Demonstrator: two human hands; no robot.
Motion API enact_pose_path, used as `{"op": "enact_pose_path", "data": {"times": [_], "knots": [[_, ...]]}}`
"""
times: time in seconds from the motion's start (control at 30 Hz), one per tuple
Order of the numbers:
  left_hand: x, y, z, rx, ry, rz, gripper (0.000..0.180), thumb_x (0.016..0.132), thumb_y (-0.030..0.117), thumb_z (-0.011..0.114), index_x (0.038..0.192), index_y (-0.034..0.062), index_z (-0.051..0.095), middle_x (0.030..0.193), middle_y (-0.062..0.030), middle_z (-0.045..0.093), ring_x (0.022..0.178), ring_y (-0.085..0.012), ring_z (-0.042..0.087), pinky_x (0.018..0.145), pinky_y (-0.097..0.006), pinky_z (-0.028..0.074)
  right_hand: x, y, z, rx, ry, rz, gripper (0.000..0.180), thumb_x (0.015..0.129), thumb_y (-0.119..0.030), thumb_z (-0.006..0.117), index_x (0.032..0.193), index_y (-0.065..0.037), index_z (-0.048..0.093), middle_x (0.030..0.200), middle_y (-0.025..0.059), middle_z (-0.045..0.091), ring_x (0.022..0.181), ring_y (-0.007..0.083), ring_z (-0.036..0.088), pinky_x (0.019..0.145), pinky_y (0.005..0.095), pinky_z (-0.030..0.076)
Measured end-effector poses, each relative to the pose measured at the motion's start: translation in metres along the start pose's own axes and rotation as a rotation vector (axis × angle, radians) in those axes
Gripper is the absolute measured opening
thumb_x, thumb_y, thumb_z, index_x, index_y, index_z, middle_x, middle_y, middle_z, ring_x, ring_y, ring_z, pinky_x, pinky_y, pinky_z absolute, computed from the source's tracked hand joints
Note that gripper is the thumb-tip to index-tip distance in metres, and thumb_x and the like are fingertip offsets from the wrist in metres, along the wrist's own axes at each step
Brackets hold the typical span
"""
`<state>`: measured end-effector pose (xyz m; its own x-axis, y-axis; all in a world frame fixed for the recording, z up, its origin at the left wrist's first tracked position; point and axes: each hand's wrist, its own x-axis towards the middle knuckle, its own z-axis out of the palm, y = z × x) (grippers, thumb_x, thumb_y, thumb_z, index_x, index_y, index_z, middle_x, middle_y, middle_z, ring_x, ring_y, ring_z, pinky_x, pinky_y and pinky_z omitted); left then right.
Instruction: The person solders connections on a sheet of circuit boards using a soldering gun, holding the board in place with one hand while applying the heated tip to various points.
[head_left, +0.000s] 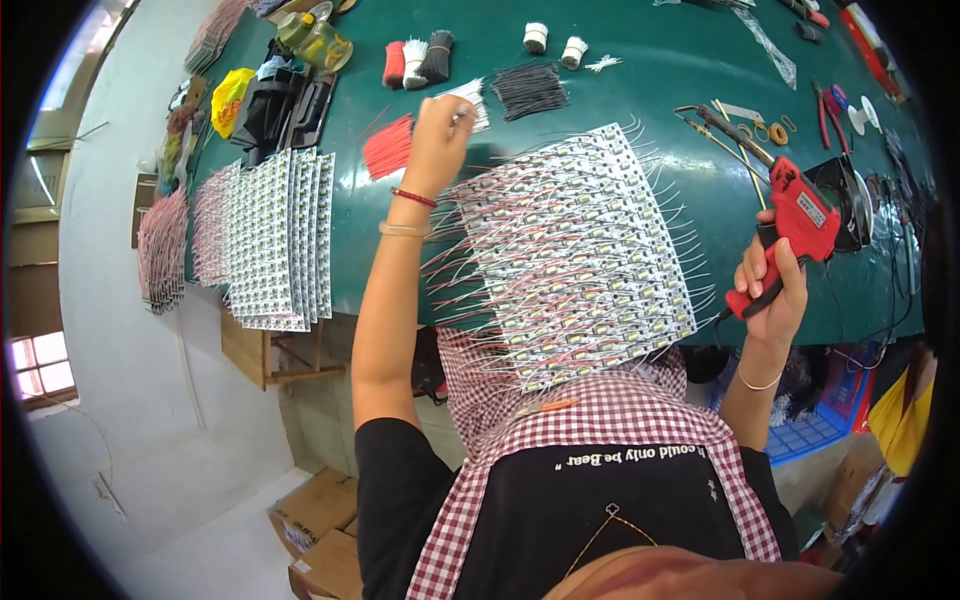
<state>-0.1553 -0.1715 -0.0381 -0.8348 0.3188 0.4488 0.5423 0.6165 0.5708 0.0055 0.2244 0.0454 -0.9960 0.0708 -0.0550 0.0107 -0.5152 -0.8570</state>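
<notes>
My right hand (775, 290) grips the handle of a red and black soldering gun (805, 215) at the right side of the table; its metal tip points to the far left. My left hand (445, 135) is over a small pile of white wires (470, 98), its fingers curled together; what they pinch, if anything, I cannot make out. Beside that hand lies a fan of red wires (388, 148), and farther right a bundle of black wires (530, 90). Between my arms, a large panel of white circuit boards (580, 250) bristles with red and white wires along its rows.
Stacked circuit board panels (280, 240) lie at the left table edge. Tied red, white and black wire bundles (415, 62) stand at the back, near a jar (318, 42). Pliers (832, 115), a solder spool (862, 115) and tape rings (778, 132) lie right. A blue crate (810, 430) sits below.
</notes>
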Motion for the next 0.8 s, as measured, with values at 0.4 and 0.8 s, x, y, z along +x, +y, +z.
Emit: {"op": "enact_pose_path", "data": {"times": [0.4, 0.8], "knots": [[-0.02, 0.006, 0.049, -0.906, 0.186, -0.441, 0.014, 0.104, 0.016, 0.044, 0.105, 0.0037, 0.051, 0.092, -0.0039, 0.055, 0.089, -0.0121, 0.055, 0.085, -0.027, 0.045, 0.004, 0.005, 0.016, 0.034, -0.025, 0.046, 0.033, 0.1, -0.018, 0.05, 0.124, 0.005, 0.05, 0.066, 0.0042, 0.052, 0.047, 0.0074, 0.046, 0.051, 0.0259, 0.048], [0.001, 0.1, 0.017, -0.958, -0.072, -0.566, 0.02, 0.098, 0.006, 0.053, 0.112, -0.0053, 0.062, 0.09, -0.0076, 0.067, 0.075, -0.0118, 0.063, 0.072, -0.026, 0.054, 0.017, -0.003, 0.062, -0.291, -0.003, 0.01, 0.035, 0.091, -0.013, 0.065, 0.121, 0.002, 0.054, 0.076, 0.003, 0.058, 0.058, 0.0068, 0.052, 0.055, 0.0231, 0.045]]}}
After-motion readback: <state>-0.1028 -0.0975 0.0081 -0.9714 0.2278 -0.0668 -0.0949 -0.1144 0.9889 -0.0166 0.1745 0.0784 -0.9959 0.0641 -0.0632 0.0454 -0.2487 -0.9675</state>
